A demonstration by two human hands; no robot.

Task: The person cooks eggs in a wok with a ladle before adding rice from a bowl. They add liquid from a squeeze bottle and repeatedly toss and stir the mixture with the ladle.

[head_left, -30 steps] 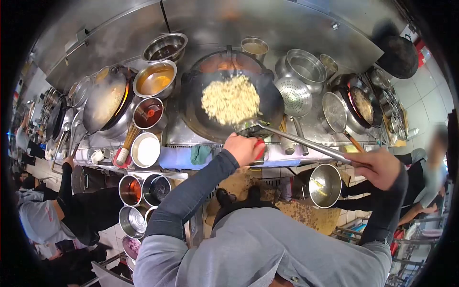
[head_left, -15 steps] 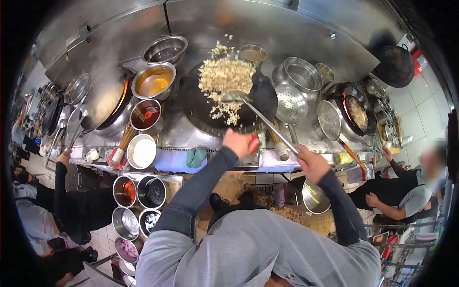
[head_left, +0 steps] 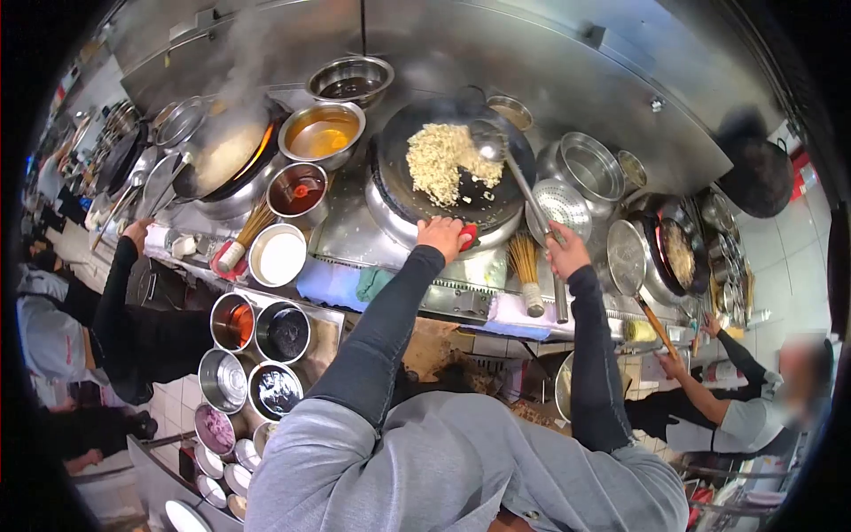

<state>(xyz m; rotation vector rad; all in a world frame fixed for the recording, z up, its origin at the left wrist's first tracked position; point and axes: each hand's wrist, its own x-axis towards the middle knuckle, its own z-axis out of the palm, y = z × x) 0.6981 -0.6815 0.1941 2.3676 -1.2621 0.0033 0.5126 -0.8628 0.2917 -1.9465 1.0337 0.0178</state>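
Note:
My left hand (head_left: 441, 238) is closed on the near rim of a big black wok (head_left: 399, 168), with a red cloth (head_left: 468, 236) showing at its fingers. Pale, chopped food (head_left: 436, 160) lies in a heap in the wok. My right hand (head_left: 566, 251) grips the long metal handle of a ladle (head_left: 487, 140), whose bowl rests in the wok at the food's right edge. Just right of the wok is a perforated strainer (head_left: 562, 209), partly crossed by the ladle's handle.
Bowls of yellow liquid (head_left: 321, 137), red liquid (head_left: 297, 192) and white contents (head_left: 278, 255) stand left of the wok. A bamboo brush (head_left: 525, 266) is near my right hand. Co-workers stand at steaming (head_left: 232, 155) and flaming (head_left: 678, 253) woks on either side.
The food, tossed up in the air before, now lies in the wok. The ladle's bowl has moved to the wok's far right part. The camera view has shifted and tilted.

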